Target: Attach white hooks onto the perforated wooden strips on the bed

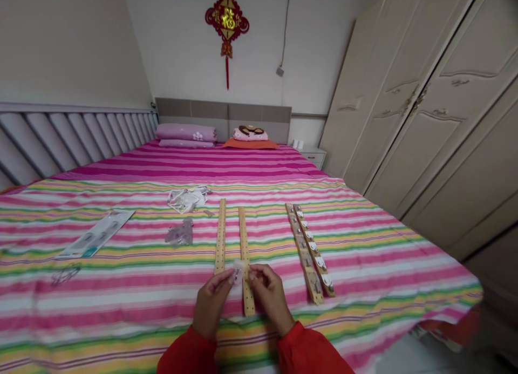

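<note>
My left hand is closed in a pinch on a small clear plastic packet with a tiny dark metal bit in it. The packet is over the left edge of a pale wooden strip with a row of small holes. At that strip's right edge, my right hand has thumb and forefinger together; what they grip, if anything, is too small to make out. A second holed wooden strip lies parallel on the left, its near end beside my left fingers.
Two strips on the right carry hooks or clips: one with clear bases, one with white discs. Left lie clear plastic pieces, white scraps, a packaging card and clear loops. All rest on a striped bedspread.
</note>
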A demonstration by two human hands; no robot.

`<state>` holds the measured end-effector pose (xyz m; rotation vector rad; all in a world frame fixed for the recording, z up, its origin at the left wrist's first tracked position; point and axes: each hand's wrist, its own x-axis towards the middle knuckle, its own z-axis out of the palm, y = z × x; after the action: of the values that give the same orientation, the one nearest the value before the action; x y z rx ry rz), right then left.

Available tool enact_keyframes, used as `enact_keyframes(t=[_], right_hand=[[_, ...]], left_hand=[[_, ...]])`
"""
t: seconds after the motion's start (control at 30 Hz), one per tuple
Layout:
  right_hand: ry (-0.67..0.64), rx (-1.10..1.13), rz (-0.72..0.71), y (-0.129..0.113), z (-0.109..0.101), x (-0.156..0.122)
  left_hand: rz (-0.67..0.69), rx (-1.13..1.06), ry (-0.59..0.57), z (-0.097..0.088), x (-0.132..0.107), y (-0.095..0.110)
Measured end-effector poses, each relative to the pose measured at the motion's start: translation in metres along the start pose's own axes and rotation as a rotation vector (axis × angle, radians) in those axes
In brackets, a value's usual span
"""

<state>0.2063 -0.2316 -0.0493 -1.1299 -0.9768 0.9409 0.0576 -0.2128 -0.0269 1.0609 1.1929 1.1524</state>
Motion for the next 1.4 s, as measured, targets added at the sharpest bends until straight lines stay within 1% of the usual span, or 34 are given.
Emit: enact_keyframes(t=[0.07, 0.13, 0.27, 0.37, 0.47, 0.57, 0.63, 0.73, 0.83, 0.97, 1.1, 1.17, 1.27, 1.33, 1.4], right_hand=[[-0.022, -0.079, -0.110, -0.007, 0.003, -0.009], [-0.073, -0.152, -0.194, -0.012, 0.003, -0.016], [-0.192, -0.203, -0.265, -0.018, 0.000, -0.026], [-0.232, -0.195, -0.283, -0.020, -0.002, -0.031], [-0.206, -0.131, -0.238, -0.021, -0.003, -0.032], [-0.160, -0.073, -0.142, -0.018, -0.005, -0.031], [-0.134, -0.025, -0.037, -0.014, -0.007, -0.030], [-0.102, 0.143, 0.153, -0.009, -0.009, -0.029], [-0.092, 0.268, 0.265, -0.008, -0.010, -0.031], [-0.085, 0.334, 0.289, -0.009, -0.011, -0.037], [-0.058, 0.345, 0.288, -0.007, -0.010, -0.042], [-0.038, 0.329, 0.287, -0.005, -0.010, -0.043], [-0.023, 0.310, 0.283, -0.004, -0.010, -0.040], [-0.027, 0.292, 0.283, -0.004, -0.011, -0.037], [-0.046, 0.273, 0.288, -0.006, -0.011, -0.036]], left_hand=[[0.023, 0.018, -0.014, 0.002, -0.004, 0.000], [0.042, 0.042, -0.026, 0.002, -0.008, 0.000], [0.059, 0.101, -0.062, 0.000, -0.016, 0.002], [0.061, 0.121, -0.126, -0.001, -0.024, 0.007], [0.035, 0.090, -0.160, 0.000, -0.031, 0.012], [0.000, 0.059, -0.150, 0.001, -0.034, 0.012], [-0.007, 0.064, -0.135, 0.001, -0.035, 0.011], [-0.020, 0.069, -0.124, -0.001, -0.035, 0.009], [-0.057, 0.050, -0.127, -0.002, -0.034, 0.009], [-0.117, 0.027, -0.102, -0.001, -0.037, 0.007], [-0.118, 0.007, -0.088, 0.003, -0.043, 0.001], [-0.111, 0.009, -0.110, 0.006, -0.045, -0.003], [-0.098, 0.008, -0.175, 0.009, -0.048, -0.007], [-0.097, 0.009, -0.207, 0.011, -0.049, -0.008], [-0.102, 0.010, -0.215, 0.011, -0.049, -0.009]])
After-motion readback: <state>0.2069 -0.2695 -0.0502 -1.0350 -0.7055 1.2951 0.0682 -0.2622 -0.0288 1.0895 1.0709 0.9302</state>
